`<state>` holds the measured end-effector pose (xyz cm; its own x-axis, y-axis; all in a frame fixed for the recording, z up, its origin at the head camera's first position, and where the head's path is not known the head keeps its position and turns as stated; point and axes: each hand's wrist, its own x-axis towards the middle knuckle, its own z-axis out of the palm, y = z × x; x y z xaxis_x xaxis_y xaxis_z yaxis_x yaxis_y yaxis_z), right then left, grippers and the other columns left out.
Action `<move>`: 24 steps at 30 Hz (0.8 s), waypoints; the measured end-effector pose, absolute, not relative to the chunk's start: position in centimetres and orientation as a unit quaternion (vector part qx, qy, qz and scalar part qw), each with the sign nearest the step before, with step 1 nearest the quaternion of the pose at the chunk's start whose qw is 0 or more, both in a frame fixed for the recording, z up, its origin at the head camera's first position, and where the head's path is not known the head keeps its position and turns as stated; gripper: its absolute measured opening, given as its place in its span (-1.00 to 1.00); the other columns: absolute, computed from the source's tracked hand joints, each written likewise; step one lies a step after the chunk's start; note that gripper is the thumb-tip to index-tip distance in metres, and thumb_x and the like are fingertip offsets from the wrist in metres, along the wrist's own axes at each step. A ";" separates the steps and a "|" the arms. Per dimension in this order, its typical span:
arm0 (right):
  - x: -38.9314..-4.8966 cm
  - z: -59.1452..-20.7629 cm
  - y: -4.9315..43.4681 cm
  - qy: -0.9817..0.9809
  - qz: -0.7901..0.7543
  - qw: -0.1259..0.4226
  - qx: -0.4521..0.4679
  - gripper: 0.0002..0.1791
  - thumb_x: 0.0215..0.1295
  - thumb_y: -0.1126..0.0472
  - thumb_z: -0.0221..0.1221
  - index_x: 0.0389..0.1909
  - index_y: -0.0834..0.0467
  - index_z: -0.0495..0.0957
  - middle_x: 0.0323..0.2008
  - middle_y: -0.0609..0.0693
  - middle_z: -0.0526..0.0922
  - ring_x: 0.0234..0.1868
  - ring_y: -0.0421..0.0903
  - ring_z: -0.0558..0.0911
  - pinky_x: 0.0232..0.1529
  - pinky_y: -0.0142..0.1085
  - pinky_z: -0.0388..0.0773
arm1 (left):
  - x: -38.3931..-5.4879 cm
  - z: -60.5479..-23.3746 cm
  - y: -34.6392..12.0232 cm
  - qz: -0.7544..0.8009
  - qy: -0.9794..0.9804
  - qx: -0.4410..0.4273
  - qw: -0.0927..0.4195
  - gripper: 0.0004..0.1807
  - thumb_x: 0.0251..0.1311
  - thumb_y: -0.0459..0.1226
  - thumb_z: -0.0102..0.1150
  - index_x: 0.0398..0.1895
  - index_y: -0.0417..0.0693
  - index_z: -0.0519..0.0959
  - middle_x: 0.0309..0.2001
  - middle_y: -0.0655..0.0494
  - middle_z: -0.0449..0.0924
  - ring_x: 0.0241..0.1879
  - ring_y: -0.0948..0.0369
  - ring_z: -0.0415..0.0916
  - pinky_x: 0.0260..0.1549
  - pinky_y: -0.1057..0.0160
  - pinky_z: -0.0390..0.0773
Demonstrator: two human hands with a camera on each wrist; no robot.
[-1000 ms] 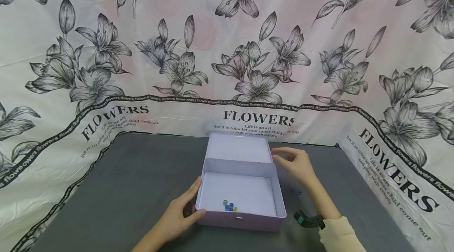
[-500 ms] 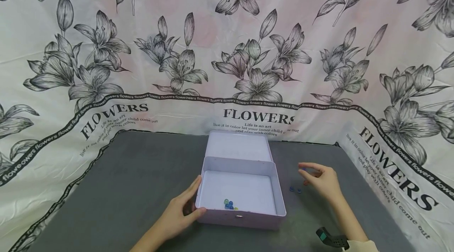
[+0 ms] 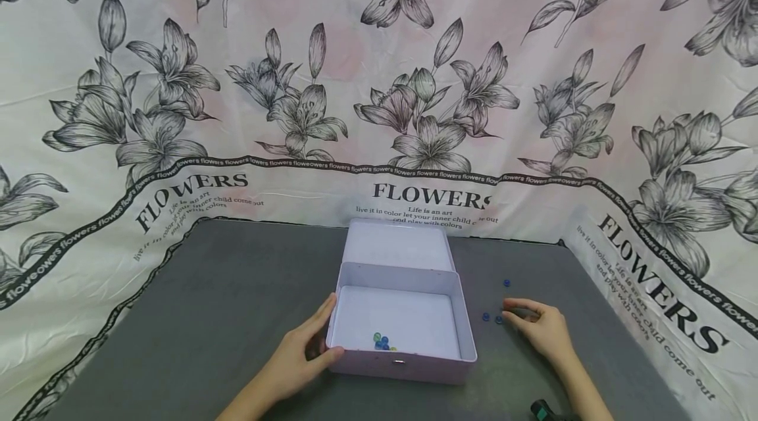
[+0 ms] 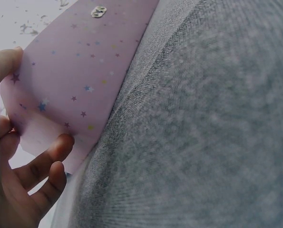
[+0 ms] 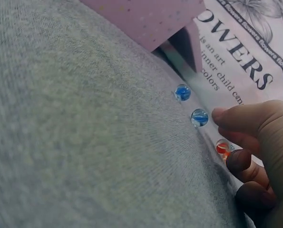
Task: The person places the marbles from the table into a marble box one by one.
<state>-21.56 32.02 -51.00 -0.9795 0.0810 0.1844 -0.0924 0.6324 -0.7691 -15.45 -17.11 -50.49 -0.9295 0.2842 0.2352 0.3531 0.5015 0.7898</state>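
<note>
A pale lilac box (image 3: pixel 403 368) printed with small stars lies with its lid (image 3: pixel 398 247) swung back. My left hand (image 3: pixel 302 348) grips its near left corner, thumb at the front and fingers along the side. Several glass marbles (image 3: pixel 382 344), blue, green and yellow, sit inside near the front wall. Right of the box, my right hand (image 3: pixel 541 329) hovers low with loosely bent fingers, thumb and forefinger beside a blue marble (image 5: pixel 199 117). Another blue marble (image 5: pixel 182 92) lies closer to the box. An orange marble (image 5: pixel 222 148) shows partly behind the fingers.
A further blue marble (image 3: pixel 506 283) lies farther back on the grey tabletop (image 3: pixel 237 289). Behind and beside the table hangs a white cloth (image 3: pixel 296 194) with flower prints. A metal clasp (image 3: pixel 399 362) marks the box's front.
My right hand has moved from beside the lid to the right, then toward me, down to the loose marbles. One blue marble at the back is now uncovered. My left hand stays put.
</note>
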 end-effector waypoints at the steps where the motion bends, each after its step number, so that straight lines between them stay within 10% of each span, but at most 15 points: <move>1: -21.5 -51.1 32.0 -0.898 0.429 0.102 0.001 -0.66 0.29 0.15 0.49 0.04 0.17 0.79 -0.30 -0.02 0.85 -0.79 -0.29 0.25 -0.73 -0.33 0.28 | -15.5 -50.5 -17.1 -0.464 -0.866 -0.183 0.035 -0.02 0.29 0.12 0.43 0.68 0.07 0.22 0.67 0.09 0.13 0.22 0.13 0.44 -0.11 0.34 0.51; 7: -21.5 -51.8 32.0 -0.895 0.434 0.107 0.006 -0.70 0.26 0.15 0.51 -0.03 0.15 0.82 -0.16 0.03 0.85 -0.75 -0.24 0.36 -0.69 -0.32 0.35 | -15.6 -50.6 -17.2 -0.470 -0.861 -0.192 0.031 -0.04 0.32 0.07 0.43 0.69 0.07 0.21 0.67 0.06 0.12 0.10 0.17 0.52 -0.23 0.36 0.52; 12: -21.6 -52.0 32.1 -0.892 0.438 0.099 0.047 -0.76 0.26 0.15 0.52 -0.10 0.14 0.84 -0.46 -0.04 0.78 -0.74 -0.26 0.36 -0.68 -0.33 0.34 | -15.6 -50.7 -17.3 -0.476 -0.856 -0.199 0.039 -0.05 0.34 0.04 0.43 0.69 0.02 0.21 0.67 0.02 0.13 -0.31 0.35 0.42 -0.41 0.36 0.49; 24: -21.3 -52.5 32.1 -0.891 0.414 0.133 0.130 -0.83 0.19 0.27 0.53 -0.19 0.07 0.85 -0.67 -0.15 0.59 -0.75 -0.34 0.28 -0.72 -0.34 0.27 | -15.7 -50.6 -17.3 -0.480 -0.852 -0.206 0.036 -0.06 0.35 -0.02 0.44 0.69 -0.02 0.20 0.67 0.00 0.13 -0.41 0.38 0.36 -0.42 0.36 0.50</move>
